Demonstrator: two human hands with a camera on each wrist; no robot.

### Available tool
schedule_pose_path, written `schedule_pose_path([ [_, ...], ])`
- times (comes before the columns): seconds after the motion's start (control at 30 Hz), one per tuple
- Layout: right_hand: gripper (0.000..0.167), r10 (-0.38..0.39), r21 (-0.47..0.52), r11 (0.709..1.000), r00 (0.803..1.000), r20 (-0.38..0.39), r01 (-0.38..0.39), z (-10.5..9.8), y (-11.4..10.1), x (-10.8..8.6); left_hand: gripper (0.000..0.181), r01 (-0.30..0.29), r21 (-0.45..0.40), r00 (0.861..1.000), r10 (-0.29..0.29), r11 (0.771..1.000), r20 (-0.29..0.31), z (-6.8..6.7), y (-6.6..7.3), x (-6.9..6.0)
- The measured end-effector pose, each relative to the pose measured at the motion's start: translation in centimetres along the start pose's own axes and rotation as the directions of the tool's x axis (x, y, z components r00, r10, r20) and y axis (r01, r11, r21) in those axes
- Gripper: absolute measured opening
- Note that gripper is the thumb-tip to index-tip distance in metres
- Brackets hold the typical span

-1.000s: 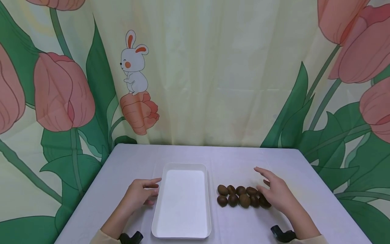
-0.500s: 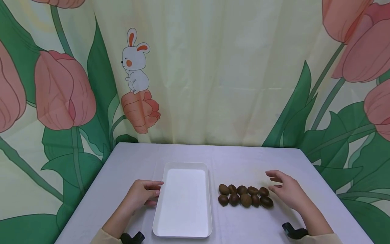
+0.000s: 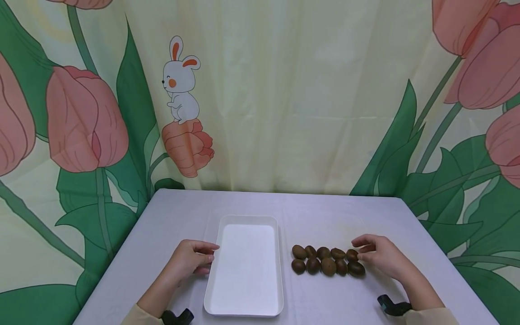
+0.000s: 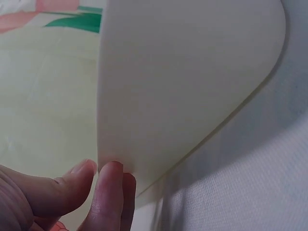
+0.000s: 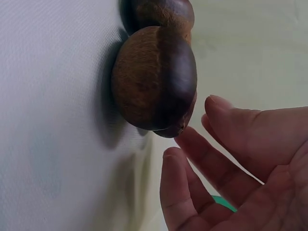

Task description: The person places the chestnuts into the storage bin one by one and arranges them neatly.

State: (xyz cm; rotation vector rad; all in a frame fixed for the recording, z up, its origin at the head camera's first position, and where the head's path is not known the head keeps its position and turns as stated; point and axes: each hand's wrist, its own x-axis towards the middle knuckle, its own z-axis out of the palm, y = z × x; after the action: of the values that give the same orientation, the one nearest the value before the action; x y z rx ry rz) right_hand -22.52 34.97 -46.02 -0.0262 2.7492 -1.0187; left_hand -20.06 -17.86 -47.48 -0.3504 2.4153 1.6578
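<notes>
A white rectangular tray (image 3: 245,271) lies on the table, empty. My left hand (image 3: 191,259) is at its left side; in the left wrist view the fingertips of the hand (image 4: 103,202) touch the outer wall of the tray (image 4: 178,86), the thumb apart from them. Brown chestnuts (image 3: 328,267) stand in two rows right of the tray. My right hand (image 3: 383,257) reaches its fingertips to the right end of the back row. Seen from the right wrist, the hand (image 5: 255,163) has thumb and fingers spread beside a chestnut (image 5: 154,77); contact is unclear.
A white cloth (image 3: 317,216) covers the table. Behind it hangs a pale curtain (image 3: 276,113) printed with tulips, leaves and a rabbit on a carrot. Black wrist devices show under both wrists, the right one (image 3: 393,307) beside the sleeve.
My right hand drew back rightward off the chestnuts, uncovering the right end of the rows, then moved slightly left to the back row's last chestnut. My left hand has barely moved.
</notes>
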Motion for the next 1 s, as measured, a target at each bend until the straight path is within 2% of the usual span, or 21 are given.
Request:
schedule_pose_path([
  [0.37, 0.034, -0.009, 0.001, 1.000, 0.999, 0.036, 0.009, 0.5, 0.5, 0.6, 0.027, 0.012, 0.001, 1.000, -0.012, 1.000, 0.005, 0.1, -0.3, 0.2],
  [0.7, 0.029, -0.024, -0.001, 1.000, 1.000, 0.015, 0.024, 1.0, 0.8, 1.0, 0.027, 0.022, -0.011, 1.000, -0.022, 1.000, 0.008, 0.2, -0.5, 0.3],
  [1.0, 0.028, 0.020, -0.004, 1.000, 1.000, -0.004, -0.020, 1.1, 0.8, 1.4, 0.027, 0.023, 0.000, 1.000, -0.023, 1.000, 0.003, 0.2, -0.3, 0.3],
])
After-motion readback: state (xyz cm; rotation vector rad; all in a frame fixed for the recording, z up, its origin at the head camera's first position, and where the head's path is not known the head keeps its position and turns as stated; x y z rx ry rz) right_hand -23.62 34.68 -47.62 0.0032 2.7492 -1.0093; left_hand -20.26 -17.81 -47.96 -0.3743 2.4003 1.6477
